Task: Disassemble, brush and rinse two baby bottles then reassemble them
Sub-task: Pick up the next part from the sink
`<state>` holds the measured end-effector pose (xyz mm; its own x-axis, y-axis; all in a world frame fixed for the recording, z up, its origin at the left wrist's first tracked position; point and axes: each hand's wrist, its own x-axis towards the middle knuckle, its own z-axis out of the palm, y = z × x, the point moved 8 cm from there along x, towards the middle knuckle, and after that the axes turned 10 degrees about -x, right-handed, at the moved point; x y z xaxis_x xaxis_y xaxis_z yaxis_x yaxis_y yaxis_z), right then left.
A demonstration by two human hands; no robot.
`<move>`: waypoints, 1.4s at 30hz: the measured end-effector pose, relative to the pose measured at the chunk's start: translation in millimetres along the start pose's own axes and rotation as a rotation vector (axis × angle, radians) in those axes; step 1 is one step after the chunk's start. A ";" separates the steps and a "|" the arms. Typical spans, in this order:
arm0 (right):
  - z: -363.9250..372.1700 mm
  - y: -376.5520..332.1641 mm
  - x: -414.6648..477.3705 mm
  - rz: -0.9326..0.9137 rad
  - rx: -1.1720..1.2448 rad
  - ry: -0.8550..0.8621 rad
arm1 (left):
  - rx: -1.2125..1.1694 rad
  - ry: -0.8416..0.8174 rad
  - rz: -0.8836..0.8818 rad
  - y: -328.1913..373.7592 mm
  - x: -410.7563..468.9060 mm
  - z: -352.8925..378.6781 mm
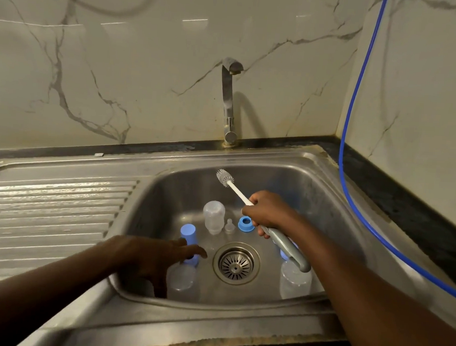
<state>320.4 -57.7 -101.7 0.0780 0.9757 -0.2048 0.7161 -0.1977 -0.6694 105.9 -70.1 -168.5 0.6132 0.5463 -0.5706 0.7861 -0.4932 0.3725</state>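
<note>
Two hands: left hand, fingers spread and empty, over bottle, cap toward 12 o'clock; right hand grips brush

I saw the steel sink carrying a clear bottle body, a nipple and a blue ring in a row behind the drain. A left blue-topped bottle and a right blue-topped bottle flanked the drain.
</note>
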 end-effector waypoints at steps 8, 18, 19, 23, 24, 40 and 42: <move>-0.5 -1.0 -1.9 0.001 -0.007 -0.010 | 0.058 0.035 -0.086 -17.7 7.0 -39.1; 0.7 0.1 -0.6 0.006 -0.003 -0.014 | 0.026 0.033 0.054 -37.0 49.9 2.4; 1.0 0.3 -0.2 0.009 0.000 -0.014 | 0.020 0.031 0.056 -33.2 48.5 1.1; 2.9 -0.2 -1.3 0.006 0.005 -0.021 | 0.084 0.018 0.053 -32.4 58.3 1.2; 2.9 -0.7 -1.9 0.004 0.004 -0.023 | 0.100 0.024 0.061 -31.9 60.1 1.0; -0.7 -2.6 -3.5 -0.032 -0.025 0.002 | 0.153 0.112 0.051 -20.3 52.8 -10.5; -1.8 -3.5 -2.8 -0.051 -0.032 0.016 | 0.144 0.214 0.059 -14.1 47.1 -19.9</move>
<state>319.0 -59.6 -97.5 0.0517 0.9858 -0.1596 0.7412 -0.1450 -0.6555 125.2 -23.9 -186.1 0.6723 0.6368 -0.3774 0.7386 -0.6115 0.2838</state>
